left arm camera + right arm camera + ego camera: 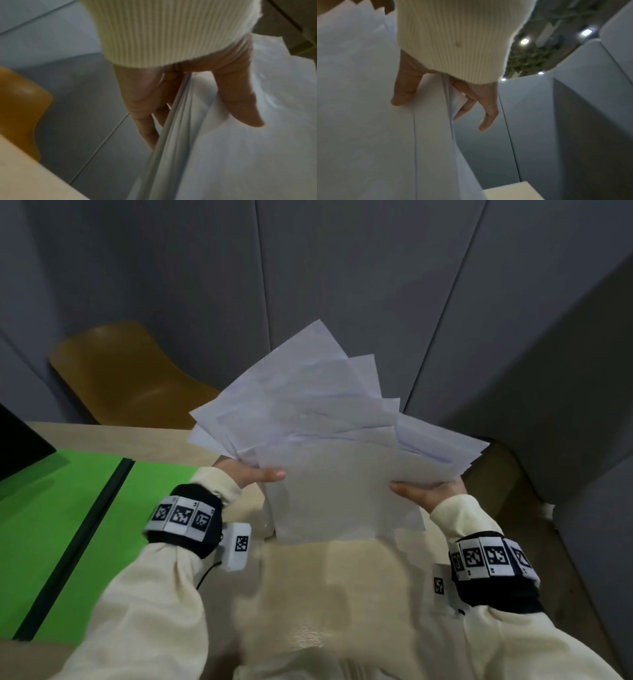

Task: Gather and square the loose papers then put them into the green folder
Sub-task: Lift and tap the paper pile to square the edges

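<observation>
Cream sleeves point(164, 594) filled the near foreground, and beyond them the table point(342, 594) stretched pale, with the green folder point(51, 525) lying open and flat at the person's left, probably so it was ready to take the sheets. Raised off the table between the two hands was the stack of papers point(329, 446), fanned and uneven, its corners splaying away from the person toward the grey panels; it seemed lifted so the edges could be knocked level. Its long axis ran roughly away from the body, the near short edge hanging lowest and the sheets tilting upward. Each side edge was clamped: the left hand point(250, 472) pinched the pile with the thumb on the near face and the fingers point(145, 108) behind, and the right hand point(428, 491) pinched the opposite edge likewise. A brown chair point(120, 371) stood beyond the table's far edge.
</observation>
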